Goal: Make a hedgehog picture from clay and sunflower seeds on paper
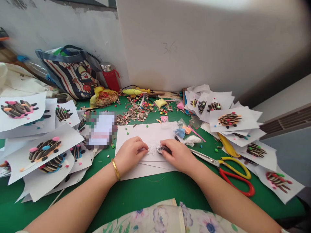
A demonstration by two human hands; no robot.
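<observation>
My left hand (132, 150) rests on the left part of a stack of white paper sheets (148, 129), its thumb and forefinger tips brought together. Whether anything lies between them is too small to tell. In my right hand (178, 153), on the right side of the stack, is a small dark lump in clear plastic (160, 149), gripped by thumb and fingers. A faint printed outline (152, 149) shows on the paper between both hands. Just right of my right hand lie scissors (220, 163) with one yellow and one red handle loop.
Sunflower seeds (134, 113) and small coloured balls are scattered behind the paper. Seed-decorated cards are piled at left (46, 150) and right (228, 119). A phone (102, 129), a red bottle (111, 77), a striped bag (70, 74) and clay pieces (180, 132) surround the work area.
</observation>
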